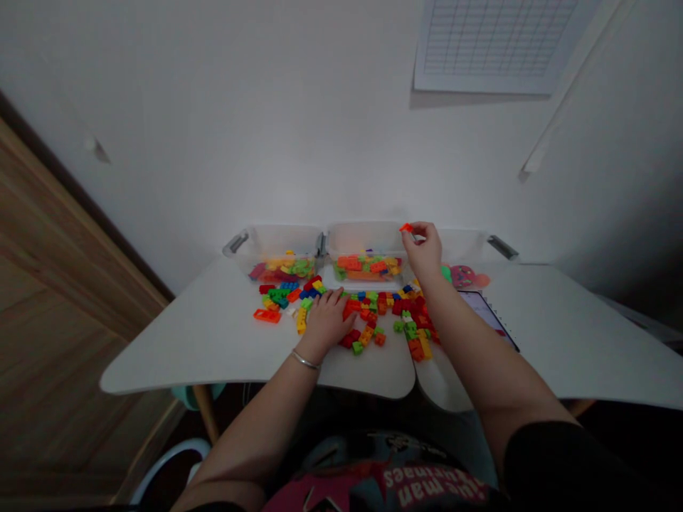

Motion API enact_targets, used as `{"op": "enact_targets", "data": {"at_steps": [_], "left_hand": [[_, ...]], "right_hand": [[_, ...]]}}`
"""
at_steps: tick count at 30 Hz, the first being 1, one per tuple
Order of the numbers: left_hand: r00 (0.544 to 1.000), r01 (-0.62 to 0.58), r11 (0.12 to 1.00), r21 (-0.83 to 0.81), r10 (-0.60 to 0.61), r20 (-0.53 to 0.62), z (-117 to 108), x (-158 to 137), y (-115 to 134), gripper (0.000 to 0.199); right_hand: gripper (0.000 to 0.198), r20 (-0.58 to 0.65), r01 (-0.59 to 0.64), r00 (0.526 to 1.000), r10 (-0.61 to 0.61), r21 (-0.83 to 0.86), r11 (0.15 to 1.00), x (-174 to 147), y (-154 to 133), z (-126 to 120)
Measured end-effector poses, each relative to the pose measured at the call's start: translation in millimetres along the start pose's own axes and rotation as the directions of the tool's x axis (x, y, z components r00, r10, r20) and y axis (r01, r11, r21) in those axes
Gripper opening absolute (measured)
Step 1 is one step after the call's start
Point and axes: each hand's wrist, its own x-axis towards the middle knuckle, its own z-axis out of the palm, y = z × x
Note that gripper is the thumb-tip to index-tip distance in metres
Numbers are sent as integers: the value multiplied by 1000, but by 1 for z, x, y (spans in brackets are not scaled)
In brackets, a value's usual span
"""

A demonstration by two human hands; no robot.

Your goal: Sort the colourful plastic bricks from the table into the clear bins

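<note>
My right hand (pixel 423 250) is raised at the front edge of the bins, pinching a small orange toy brick (pixel 406 227) between thumb and fingers. Below and left of it, my left hand (pixel 329 318) lies palm down with fingers spread over the loose toy bricks (pixel 368 313) heaped on the table. These bricks are red, yellow, green, blue and orange. What lies under my left palm is hidden. A flat orange piece (pixel 267 316) rests at the left edge of the heap.
Clear plastic bins stand in a row against the wall: the left bin (pixel 282 238) and middle bin (pixel 368 235) hold bricks, and the right bin (pixel 464 242) has colourful items. A tablet or notebook (pixel 488 316) lies right of my right forearm. The white table (pixel 203 327) has a rounded front edge.
</note>
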Motion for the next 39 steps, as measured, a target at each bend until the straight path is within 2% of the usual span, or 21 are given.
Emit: {"op": "enact_targets", "data": {"at_steps": [4, 8, 13, 18, 24, 29, 31, 33, 35, 36, 39], "left_hand": [[1000, 3, 1000, -5, -3, 2, 0, 0, 0, 50], [1000, -1, 1000, 3, 1, -7, 1, 0, -1, 50], [1000, -1, 1000, 7, 1, -10, 3, 0, -1, 49], [1000, -2, 1000, 0, 2, -12, 3, 0, -1, 49], [1000, -5, 1000, 7, 5, -12, 1, 0, 1, 48], [1000, -1, 1000, 3, 1, -2, -2, 0, 2, 49], [1000, -2, 1000, 4, 2, 1, -2, -1, 2, 49], [1000, 2, 1000, 7, -2, 1, -2, -1, 2, 49], [1000, 3, 1000, 8, -3, -7, -1, -1, 1, 49], [1000, 1, 1000, 8, -1, -12, 0, -1, 1, 49], [1000, -10, 1000, 9, 10, -22, 1, -1, 1, 49]], "right_hand": [[24, 43, -11, 999, 18, -170, 985, 9, 4, 16], [24, 110, -50, 990, 91, -330, 943, 11, 3, 23], [23, 181, -74, 970, 162, -414, 907, 14, 1, 25], [27, 233, -55, 961, 151, -374, 926, 16, 7, 24], [35, 265, -18, 962, 57, -150, 989, 13, 13, 14], [34, 176, 113, 980, -98, -78, 991, -13, -2, -16], [33, 148, 134, 982, -118, -102, 986, -31, -8, -32], [31, 198, 135, 975, -104, -153, 979, -51, -10, -46], [26, 333, 152, 940, -73, -220, 963, -70, -10, -58], [24, 421, 177, 905, -56, -253, 951, -79, -10, -63], [24, 656, 285, 754, -21, -297, 911, -99, -7, -73]]}}
